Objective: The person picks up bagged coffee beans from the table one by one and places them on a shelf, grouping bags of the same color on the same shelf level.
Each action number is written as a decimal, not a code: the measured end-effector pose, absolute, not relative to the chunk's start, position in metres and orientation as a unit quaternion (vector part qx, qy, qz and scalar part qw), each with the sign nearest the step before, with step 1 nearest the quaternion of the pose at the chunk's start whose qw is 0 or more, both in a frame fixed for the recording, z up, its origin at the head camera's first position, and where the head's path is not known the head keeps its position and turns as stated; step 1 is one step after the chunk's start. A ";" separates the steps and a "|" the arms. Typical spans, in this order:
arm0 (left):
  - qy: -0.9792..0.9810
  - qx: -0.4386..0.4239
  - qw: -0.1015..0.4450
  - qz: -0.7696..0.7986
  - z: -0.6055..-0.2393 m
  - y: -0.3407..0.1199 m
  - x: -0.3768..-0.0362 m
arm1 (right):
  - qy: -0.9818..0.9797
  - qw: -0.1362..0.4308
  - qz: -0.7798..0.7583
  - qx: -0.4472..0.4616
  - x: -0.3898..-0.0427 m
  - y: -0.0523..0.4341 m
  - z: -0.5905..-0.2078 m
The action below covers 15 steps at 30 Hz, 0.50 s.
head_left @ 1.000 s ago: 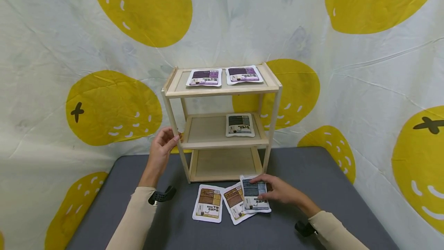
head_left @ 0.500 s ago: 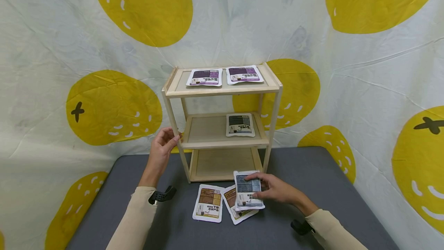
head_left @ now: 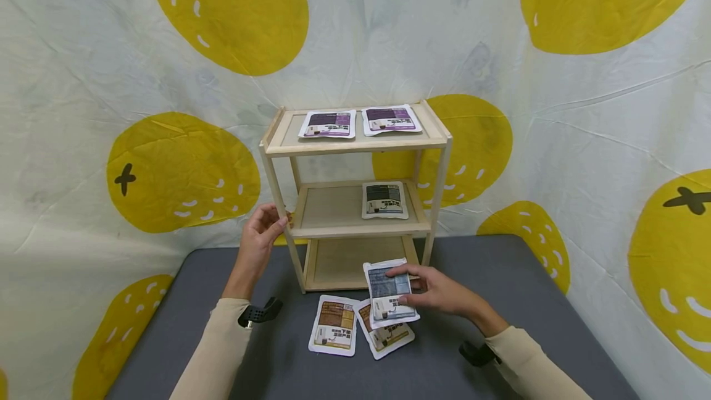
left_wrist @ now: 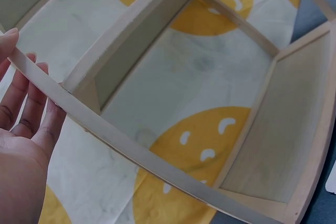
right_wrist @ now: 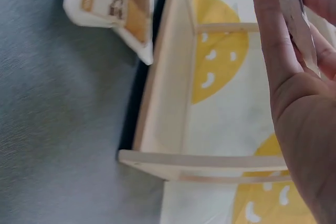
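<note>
My right hand [head_left: 439, 290] pinches a white pouch with a blue label [head_left: 389, 292] by its right edge, thumb in front. The pouch is tilted and overlaps a brown-labelled pouch [head_left: 383, 339] lying on the table. In the right wrist view the held pouch [right_wrist: 296, 22] shows edge-on between thumb and fingers. With thumb and fingers my left hand [head_left: 261, 228] grips the front left post of a small wooden shelf [head_left: 361, 231], level with its middle board. The left wrist view shows that post [left_wrist: 105, 129] between thumb and fingers.
Another brown-labelled pouch [head_left: 333, 326] lies on the grey table [head_left: 489, 276]. Two purple-labelled pouches, one on the left [head_left: 328, 124] and one on the right [head_left: 391, 120], rest on the top board. A dark-labelled pouch [head_left: 385, 200] lies on the middle board's right side. A patterned curtain [head_left: 583, 141] hangs behind.
My right hand has lifted the blue-labelled pouch and moved it left and towards the shelf, uncovering more of the brown-labelled pouch beneath. The left hand has stayed on the post.
</note>
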<state>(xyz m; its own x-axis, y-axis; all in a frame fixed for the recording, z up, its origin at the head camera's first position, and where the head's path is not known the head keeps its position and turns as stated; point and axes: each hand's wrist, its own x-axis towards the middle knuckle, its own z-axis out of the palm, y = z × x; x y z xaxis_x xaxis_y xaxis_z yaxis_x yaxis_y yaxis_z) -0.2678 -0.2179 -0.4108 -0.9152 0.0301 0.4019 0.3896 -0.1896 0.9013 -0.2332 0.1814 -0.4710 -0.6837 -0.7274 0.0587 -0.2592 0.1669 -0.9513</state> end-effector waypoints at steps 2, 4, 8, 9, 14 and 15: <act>-0.626 -0.169 0.119 -0.752 -0.411 -0.218 -0.268 | 0.729 0.213 -0.557 -0.335 -0.233 0.179 -0.465; -0.627 -0.168 0.119 -0.751 -0.411 -0.218 -0.268 | 0.726 0.209 -0.565 -0.332 -0.232 0.177 -0.459; -0.628 -0.164 0.121 -0.751 -0.410 -0.217 -0.268 | 0.722 0.198 -0.581 -0.320 -0.232 0.173 -0.449; -0.628 -0.163 0.121 -0.751 -0.410 -0.217 -0.268 | 0.720 0.198 -0.585 -0.316 -0.232 0.172 -0.447; -0.624 -0.165 0.122 -0.754 -0.411 -0.217 -0.267 | 0.707 0.205 -0.604 -0.306 -0.233 0.167 -0.434; -0.624 -0.165 0.123 -0.754 -0.411 -0.217 -0.267 | 0.703 0.206 -0.608 -0.305 -0.233 0.165 -0.432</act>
<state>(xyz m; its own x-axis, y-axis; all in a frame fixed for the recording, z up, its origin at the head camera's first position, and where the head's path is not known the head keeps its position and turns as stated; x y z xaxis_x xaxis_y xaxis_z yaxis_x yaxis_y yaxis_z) -0.2668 -0.2170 -0.4109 -0.9156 0.0201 0.4015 0.3906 -0.1914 0.9004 -0.2329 0.1655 -0.4320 -0.7289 -0.6798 0.0815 -0.1783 0.0736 -0.9812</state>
